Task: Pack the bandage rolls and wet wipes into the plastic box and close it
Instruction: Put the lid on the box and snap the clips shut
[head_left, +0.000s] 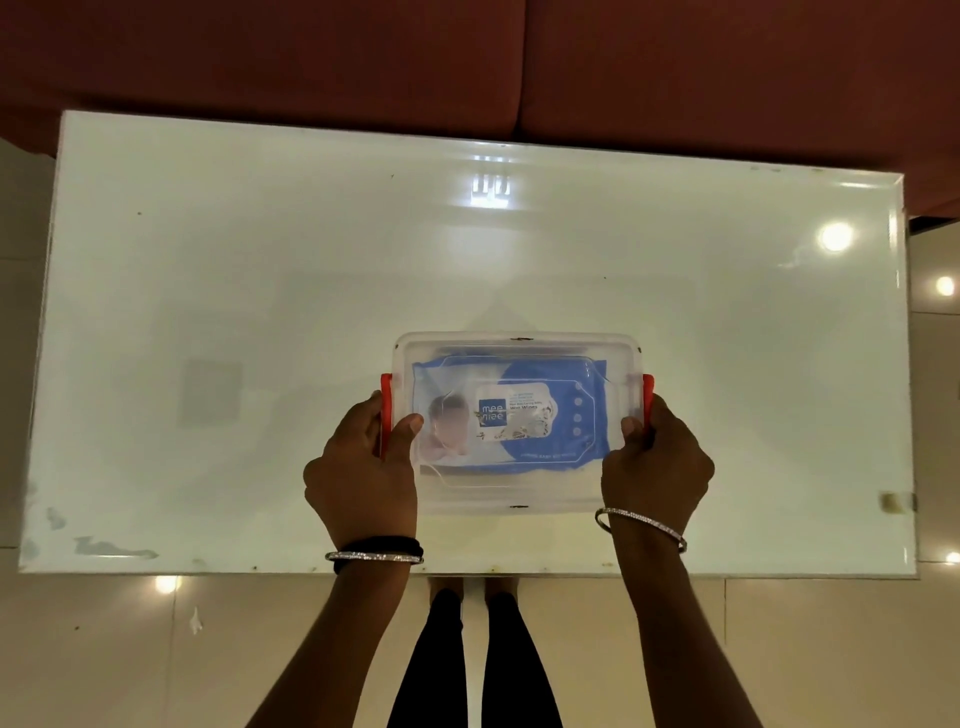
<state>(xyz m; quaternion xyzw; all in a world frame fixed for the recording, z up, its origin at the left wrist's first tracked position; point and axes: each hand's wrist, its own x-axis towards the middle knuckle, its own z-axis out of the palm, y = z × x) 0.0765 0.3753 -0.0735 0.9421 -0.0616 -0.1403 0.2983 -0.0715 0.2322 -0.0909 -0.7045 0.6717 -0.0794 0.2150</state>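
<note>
A clear plastic box (514, 499) stands on the white table near its front edge, with its transparent lid on top. Through the lid I see a blue pack of wet wipes (545, 447) lying flat inside. Bandage rolls are not visible. My left hand (363, 467) grips the box's left end, thumb on the lid, fingers around the red latch (386, 387). My right hand (660, 457) grips the right end the same way, at the other red latch (648, 395).
The glossy white table (260, 286) reflects ceiling lights. A reddish-brown sofa (675, 67) runs along its far side. Tiled floor and my legs show below the front edge.
</note>
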